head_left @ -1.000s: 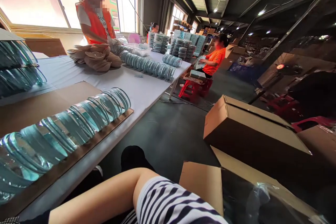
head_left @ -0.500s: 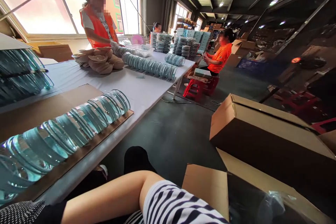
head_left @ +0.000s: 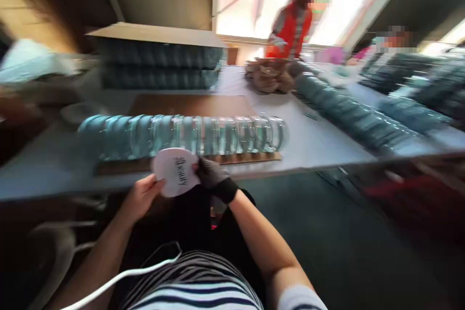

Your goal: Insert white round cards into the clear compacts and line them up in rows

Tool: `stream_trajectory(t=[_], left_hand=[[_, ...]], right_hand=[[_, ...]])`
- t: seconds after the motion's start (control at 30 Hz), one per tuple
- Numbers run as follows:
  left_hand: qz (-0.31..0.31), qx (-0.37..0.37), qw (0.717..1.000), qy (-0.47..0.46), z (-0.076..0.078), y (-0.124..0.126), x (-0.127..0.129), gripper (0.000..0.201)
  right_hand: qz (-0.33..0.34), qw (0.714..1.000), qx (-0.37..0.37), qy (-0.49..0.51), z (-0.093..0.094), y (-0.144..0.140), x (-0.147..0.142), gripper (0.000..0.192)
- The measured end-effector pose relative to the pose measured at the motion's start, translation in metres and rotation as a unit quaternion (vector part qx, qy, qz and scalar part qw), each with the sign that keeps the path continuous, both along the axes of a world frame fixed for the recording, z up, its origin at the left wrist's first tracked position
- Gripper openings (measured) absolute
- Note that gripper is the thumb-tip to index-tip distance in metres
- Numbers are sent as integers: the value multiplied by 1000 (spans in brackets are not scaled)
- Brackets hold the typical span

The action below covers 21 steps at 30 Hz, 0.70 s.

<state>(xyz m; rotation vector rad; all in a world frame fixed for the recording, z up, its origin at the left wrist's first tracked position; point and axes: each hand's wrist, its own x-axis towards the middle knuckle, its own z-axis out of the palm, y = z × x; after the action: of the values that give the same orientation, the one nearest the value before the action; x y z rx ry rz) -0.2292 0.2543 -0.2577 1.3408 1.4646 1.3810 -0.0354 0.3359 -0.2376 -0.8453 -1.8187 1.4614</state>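
Note:
A white round disc (head_left: 169, 169) with dark printed lettering is held up over my lap, close to the table's front edge. My bare left hand (head_left: 143, 196) pinches its left rim between thumb and fingers. On the opposite rim my right hand (head_left: 210, 174), in a dark mesh glove, is closed on the disc. Just beyond my hands, a long row of clear teal-tinted round pieces (head_left: 207, 135) stands on edge on a cardboard strip (head_left: 250, 157). The disc hides part of that row's lower edge.
On the white table (head_left: 298, 152), stacked teal pieces (head_left: 160, 63) sit under a cardboard sheet (head_left: 156, 34). Farther right are beige shell-like pieces (head_left: 271, 77) and another teal row (head_left: 345, 104). A person in an orange vest (head_left: 290, 29) stands behind. A white cable (head_left: 119, 278) crosses my front.
My view has swung left from the aisle to face the table. Both my hands are now in sight, holding the white disc; earlier only a forearm and part of the dark glove showed.

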Motion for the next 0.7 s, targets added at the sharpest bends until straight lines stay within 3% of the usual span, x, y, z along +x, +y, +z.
stream_trajectory(t=[0.03,0.1,0.13,0.17,0.27,0.33,0.4,0.43,0.53,0.57,0.7], left_hand=[[-24,-32,999,-30,0,-15,-7,37],[-106,-58,985,-123,4,-30,-7,44],[-131,-51,978,-151,7,-31,-5,47],[-127,-36,980,-147,11,-28,-1,47],[-53,-31,997,-55,21,-18,9,40],[-124,-60,985,-99,25,-16,15,46],[-237,-84,948,-194,25,-18,19,56],[-257,-91,939,-211,24,-19,21,58],[-178,-98,967,-153,20,-19,25,45],[-175,-105,968,-145,18,-19,25,46],[-297,-114,918,-238,12,-14,24,72]], right_hand=[[35,998,-21,46,-3,3,8,26],[169,975,-92,109,-6,10,22,42],[186,969,-113,120,-7,12,26,46],[177,971,-119,110,-8,14,29,48],[59,993,-91,44,-14,15,32,48],[99,987,-113,49,-19,15,36,49],[182,965,-162,94,-22,16,40,52],[187,961,-174,104,-23,17,42,53],[67,981,-159,90,-24,20,45,51],[61,980,-166,87,-23,20,45,50],[207,936,-244,148,-27,17,44,58]])
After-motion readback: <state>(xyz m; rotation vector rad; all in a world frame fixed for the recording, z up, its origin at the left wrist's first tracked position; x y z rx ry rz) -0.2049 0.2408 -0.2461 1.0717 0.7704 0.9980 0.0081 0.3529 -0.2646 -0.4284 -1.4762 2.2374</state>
